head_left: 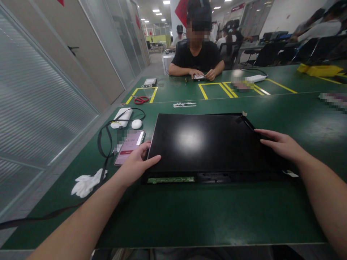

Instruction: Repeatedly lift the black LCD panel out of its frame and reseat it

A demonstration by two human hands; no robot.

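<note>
A large black display panel [206, 142] lies flat on the green table [189, 213], with a green circuit strip [171, 179] showing along its near edge. My left hand [135, 164] grips the panel's left near corner, thumb on top and fingers wrapped round the edge. My right hand [282, 144] rests on the right edge, fingers stretched out flat along a loosened black bezel strip [248, 123].
A phone [129, 146], a white puck [136, 124], a white power bank [121, 118] with a black cable [104, 144] and white gloves [86, 184] lie to the left. Red scissors [141, 100] and small parts [184, 104] lie beyond. A person [197, 57] works opposite.
</note>
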